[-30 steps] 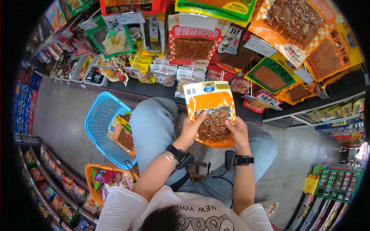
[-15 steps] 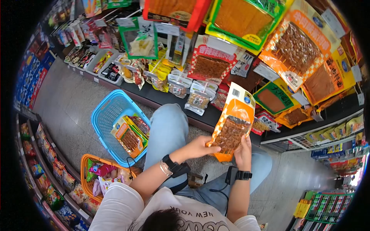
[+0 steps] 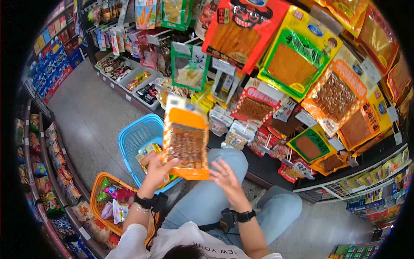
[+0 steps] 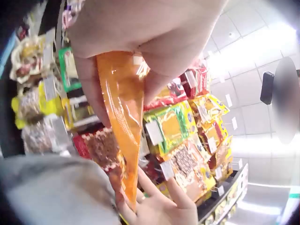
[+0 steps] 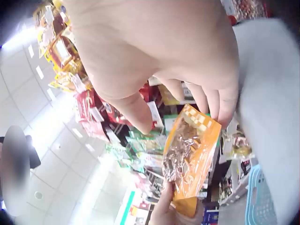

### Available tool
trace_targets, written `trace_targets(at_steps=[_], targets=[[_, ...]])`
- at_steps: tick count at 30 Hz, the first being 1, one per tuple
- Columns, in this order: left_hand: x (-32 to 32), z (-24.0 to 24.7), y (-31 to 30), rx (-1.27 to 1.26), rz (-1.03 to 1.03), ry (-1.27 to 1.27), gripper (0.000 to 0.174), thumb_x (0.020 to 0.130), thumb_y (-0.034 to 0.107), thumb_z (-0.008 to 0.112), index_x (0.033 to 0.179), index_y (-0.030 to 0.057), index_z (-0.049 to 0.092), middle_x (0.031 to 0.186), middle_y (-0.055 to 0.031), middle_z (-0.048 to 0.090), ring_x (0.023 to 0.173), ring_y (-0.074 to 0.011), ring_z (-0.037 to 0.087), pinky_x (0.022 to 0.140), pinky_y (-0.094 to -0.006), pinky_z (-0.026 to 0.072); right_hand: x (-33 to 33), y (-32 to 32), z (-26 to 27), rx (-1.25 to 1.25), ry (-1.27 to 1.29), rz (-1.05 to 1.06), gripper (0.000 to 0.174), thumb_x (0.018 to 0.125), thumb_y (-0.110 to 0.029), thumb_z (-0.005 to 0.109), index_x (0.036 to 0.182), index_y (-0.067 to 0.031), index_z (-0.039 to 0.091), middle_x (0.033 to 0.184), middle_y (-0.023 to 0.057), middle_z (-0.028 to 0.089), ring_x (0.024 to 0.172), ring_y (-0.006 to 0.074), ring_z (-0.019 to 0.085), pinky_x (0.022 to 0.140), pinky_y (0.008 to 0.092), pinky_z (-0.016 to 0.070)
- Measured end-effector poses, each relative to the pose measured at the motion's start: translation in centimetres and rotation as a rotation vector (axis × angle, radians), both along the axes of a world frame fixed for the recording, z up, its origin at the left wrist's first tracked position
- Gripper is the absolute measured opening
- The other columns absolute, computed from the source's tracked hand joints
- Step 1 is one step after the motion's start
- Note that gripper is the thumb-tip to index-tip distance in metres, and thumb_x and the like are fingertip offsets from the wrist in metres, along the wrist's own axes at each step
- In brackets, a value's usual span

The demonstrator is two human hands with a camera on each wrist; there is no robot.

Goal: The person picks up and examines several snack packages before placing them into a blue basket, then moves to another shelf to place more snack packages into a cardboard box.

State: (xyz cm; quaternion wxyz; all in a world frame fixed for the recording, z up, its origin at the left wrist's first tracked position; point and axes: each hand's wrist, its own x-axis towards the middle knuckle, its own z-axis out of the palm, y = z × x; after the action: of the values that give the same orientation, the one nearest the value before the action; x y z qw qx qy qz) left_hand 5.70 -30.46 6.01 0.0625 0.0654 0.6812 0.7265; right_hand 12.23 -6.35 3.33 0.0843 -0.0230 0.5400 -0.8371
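An orange and white snack packet (image 3: pixel 186 144), with brown pieces behind its clear window, is pinched at its lower left corner by the left hand (image 3: pixel 158 173), thumb on the front. The right hand (image 3: pixel 228 183) is beside the packet's lower right edge with its fingers spread. In the left wrist view the left hand (image 4: pixel 145 37) grips the packet (image 4: pixel 123 103), seen nearly edge-on. From the right wrist, the right hand (image 5: pixel 159 51) has extended fingers near the packet (image 5: pixel 192 150); whether a fingertip touches it, I cannot tell.
A blue basket (image 3: pixel 129 139) holding packets stands on the floor behind the held packet. An orange basket (image 3: pixel 95 196) with colourful snack bags is nearer the person. Hanging packets (image 3: pixel 293 56) fill the rack ahead, and the person's knee (image 3: pixel 230 164) is at the right hand.
The packet has moved left, from in front of the rack to over the blue basket's edge. The right hand has let go and spread its fingers; the view has turned left.
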Motion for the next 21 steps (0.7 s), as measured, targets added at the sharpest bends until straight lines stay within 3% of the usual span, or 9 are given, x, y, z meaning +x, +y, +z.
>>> trace_targets(at_steps=[1,2,5,8,11,15,18,21], targets=[[-0.3,-1.0,-2.0,-0.045,0.038,-0.016,0.027,0.086,0.009,0.062,0.109,-0.0034,0.058,0.096,-0.0031,0.064,0.085,-0.0099,0.059,0.077,-0.0258,0.0484,-0.2,-1.1,-0.1,-0.013,-0.010,0.051,0.063,0.087,-0.008,0.058,0.141,-0.0050,0.025,0.139,0.0131,0.038,0.120,0.0203,0.045,0.100,0.0337,0.0366],[-1.0,-4.2,-4.3,-0.295,0.146,0.067,0.030,0.081,0.014,0.066,0.109,0.0015,0.061,0.094,-0.0092,0.066,0.081,-0.0164,0.064,0.072,-0.0289,0.0504,-0.5,-2.0,-0.3,-0.010,-0.016,0.104,0.060,0.088,-0.010,0.058,0.140,-0.0048,0.028,0.138,0.0138,0.040,0.119,0.0217,0.046,0.099,0.0347,0.0375],[-1.6,-7.3,-7.7,-0.858,0.305,0.055,0.034,0.075,0.019,0.069,0.107,0.0097,0.065,0.088,-0.0174,0.066,0.078,-0.0289,0.065,0.069,-0.0360,0.0518,-0.9,-4.0,-0.8,0.008,-0.040,0.234,0.053,0.089,-0.016,0.057,0.135,-0.0044,0.034,0.133,0.0152,0.045,0.118,0.0246,0.049,0.097,0.0366,0.0394],[-3.2,-13.6,-11.2,-1.144,0.289,0.037,0.035,0.069,0.023,0.069,0.103,0.0151,0.067,0.082,-0.0218,0.063,0.078,-0.0374,0.062,0.068,-0.0430,0.0515,-1.2,-5.1,-1.5,0.022,-0.060,0.286,0.047,0.089,-0.018,0.057,0.131,-0.0038,0.041,0.127,0.0147,0.051,0.114,0.0248,0.052,0.095,0.0364,0.0415],[-4.1,-17.8,-12.2,-1.218,0.279,-0.163,0.032,0.068,0.022,0.069,0.099,0.0132,0.068,0.081,-0.0196,0.064,0.077,-0.0367,0.063,0.069,-0.0441,0.0515,-1.8,-4.9,-1.6,0.016,-0.078,0.270,0.043,0.090,-0.018,0.055,0.129,-0.0032,0.043,0.126,0.0144,0.053,0.112,0.0244,0.053,0.093,0.0356,0.0428],[-4.1,-18.9,-10.9,-1.374,0.219,-0.219,0.032,0.067,0.019,0.068,0.097,0.0086,0.067,0.085,-0.0172,0.065,0.078,-0.0354,0.064,0.070,-0.0434,0.0522,-2.1,-4.0,-1.4,-0.003,-0.107,0.207,0.039,0.093,-0.020,0.052,0.126,-0.0031,0.045,0.123,0.0121,0.055,0.110,0.0217,0.055,0.092,0.0323,0.0425],[-4.3,-25.1,-10.1,-1.356,0.562,-0.043,0.033,0.066,0.016,0.067,0.098,0.0065,0.066,0.084,-0.0177,0.065,0.077,-0.0364,0.064,0.071,-0.0437,0.0523,-2.4,-3.8,-1.6,-0.017,-0.137,0.179,0.038,0.092,-0.019,0.052,0.126,-0.0021,0.045,0.123,0.0140,0.054,0.110,0.0240,0.055,0.092,0.0345,0.0435],[-4.4,-26.2,-8.9,-1.326,0.259,-0.178,0.030,0.068,0.016,0.064,0.096,0.0066,0.068,0.084,-0.0209,0.065,0.080,-0.0359,0.064,0.074,-0.0420,0.0519,-2.6,-4.1,-2.1,-0.045,-0.172,0.188,0.038,0.093,-0.019,0.051,0.126,-0.0021,0.045,0.122,0.0137,0.055,0.109,0.0236,0.055,0.092,0.0337,0.0434]])
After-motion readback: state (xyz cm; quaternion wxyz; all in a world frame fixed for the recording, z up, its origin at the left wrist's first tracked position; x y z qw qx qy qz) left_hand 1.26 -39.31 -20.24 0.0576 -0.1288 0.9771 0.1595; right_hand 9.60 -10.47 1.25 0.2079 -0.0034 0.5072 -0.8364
